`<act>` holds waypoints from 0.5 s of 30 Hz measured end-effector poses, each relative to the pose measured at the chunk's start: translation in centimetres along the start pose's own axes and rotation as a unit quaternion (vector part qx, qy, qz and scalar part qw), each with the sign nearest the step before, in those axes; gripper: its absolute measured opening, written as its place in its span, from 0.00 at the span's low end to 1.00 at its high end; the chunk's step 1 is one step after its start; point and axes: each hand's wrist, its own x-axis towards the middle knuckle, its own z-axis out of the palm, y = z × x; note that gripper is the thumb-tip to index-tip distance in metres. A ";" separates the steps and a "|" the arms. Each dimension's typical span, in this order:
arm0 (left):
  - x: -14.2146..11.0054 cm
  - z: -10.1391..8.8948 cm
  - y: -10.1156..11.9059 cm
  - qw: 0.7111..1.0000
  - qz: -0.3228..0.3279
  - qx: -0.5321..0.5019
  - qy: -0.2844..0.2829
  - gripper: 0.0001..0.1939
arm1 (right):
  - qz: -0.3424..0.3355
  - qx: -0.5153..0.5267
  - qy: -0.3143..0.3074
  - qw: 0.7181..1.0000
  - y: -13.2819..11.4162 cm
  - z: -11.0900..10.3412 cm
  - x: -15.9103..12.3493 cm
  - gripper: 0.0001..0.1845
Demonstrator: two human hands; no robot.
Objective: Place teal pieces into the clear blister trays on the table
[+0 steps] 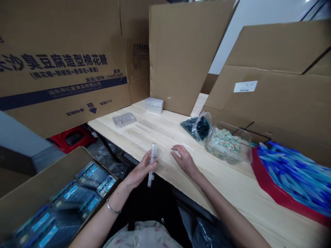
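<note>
My left hand (pixel 143 168) grips a narrow, translucent plastic piece (pixel 152 165), seen nearly edge-on, at the table's front edge. It looks like a thin clear case, but its exact kind does not show. My right hand (pixel 184 159) hovers at or just above the tabletop, fingers curved and thumb apart, with nothing visible between them. Just beyond it lies a flat clear piece (pixel 188 147). More clear plastic sheets or trays (pixel 141 137) lie flat on the pale wooden table (pixel 222 186). Farther back sits a ribbed clear plastic tray (pixel 124 120).
A whitish translucent box (pixel 154 105) stands at the back. To the right are a bag of dark teal pieces (pixel 198 126), a clear tub of small pastel pieces (pixel 227 143) and a red basin (pixel 269 187) of blue strips. A carton (pixel 62 170) of packaged goods stands left; cardboard walls (pixel 186 55) surround the table.
</note>
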 end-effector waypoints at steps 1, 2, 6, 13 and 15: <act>0.1 0.2 0.1 1.000 0.008 0.002 -0.006 0.31 | 0.012 0.091 -0.015 0.996 -1.6 -0.2 0.0 0.11; 0.2 0.4 0.2 1.000 0.018 0.006 -0.013 0.32 | 0.033 0.176 -0.042 0.983 -3.2 -0.3 0.1 0.11; 0.4 1.1 0.2 0.998 0.051 0.026 -0.030 0.36 | 0.086 0.383 -0.111 0.913 -7.9 -0.4 0.2 0.11; 0.1 1.0 0.1 0.998 0.051 0.031 -0.024 0.37 | 0.111 0.447 -0.116 0.880 -8.2 0.2 0.1 0.11; 0.0 1.0 0.2 0.998 0.048 0.032 -0.025 0.36 | 0.107 0.446 -0.118 0.881 -8.1 0.2 0.1 0.11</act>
